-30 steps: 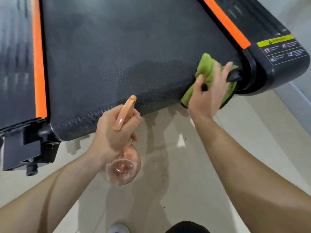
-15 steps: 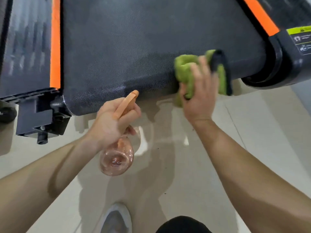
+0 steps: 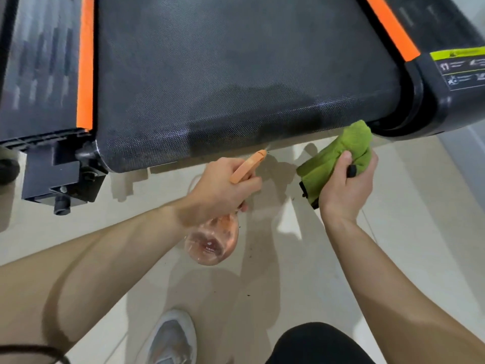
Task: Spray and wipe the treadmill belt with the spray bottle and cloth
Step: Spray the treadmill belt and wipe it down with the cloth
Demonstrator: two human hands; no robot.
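Nothing legible: only a yellow-green strip with a blurred warning triangle and white pictograms on the label (image 3: 463,68) of the treadmill's end cap (image 3: 430,106), plus unreadable red marks on the bottle (image 3: 212,243) base.

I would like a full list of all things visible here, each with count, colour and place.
black textured treadmill belt: one, black, upper middle.
orange side strips: two, orange, beside the belt.
yellow-black warning label: one, upper right.
green folded cloth: one, green, below the belt's right corner.
clear pinkish spray bottle with orange trigger: one, centre, nozzle towards the belt edge.
pale tiled floor: one, beige, below the treadmill.
grey shoe: one, bottom middle.
left hand: one, grips the spray bottle.
right hand: one, grips the cloth.
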